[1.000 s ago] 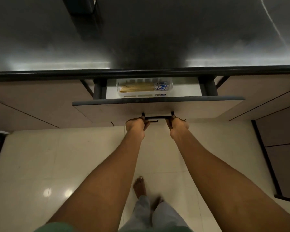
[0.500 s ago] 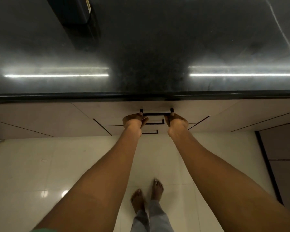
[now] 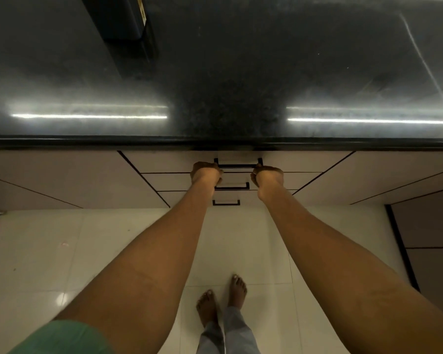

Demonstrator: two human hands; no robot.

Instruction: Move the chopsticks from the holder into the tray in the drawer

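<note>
Left hand (image 3: 205,172) sits at the left end of the top drawer's handle (image 3: 237,164), knuckles toward the drawer front, fingers curled under and hidden from view. Can't tell whether it is gripping the bar or just pressed against the front. Right hand (image 3: 267,174) mirrors it at the right end of the same handle; same problem, fingers out of sight, grip state unclear. Both forearms extended straight out from the body, roughly parallel.

Top drawer (image 3: 172,162) is fully shut, front flush with the neighbouring cabinet fronts. Two more drawer fronts stacked below it, each with its own black handle (image 3: 232,186) between the wrists.

Chopsticks, tray and holder: none visible; drawer interior is closed off.

Dark glossy countertop (image 3: 241,72) overhangs the drawers, two strip-light reflections on it. Black boxy object (image 3: 118,19) stands at the far left of the counter, cropped by the frame edge.

Below: pale tiled floor (image 3: 62,251), bare feet (image 3: 223,300), grey trouser legs, green sleeve (image 3: 62,338) at lower left.
</note>
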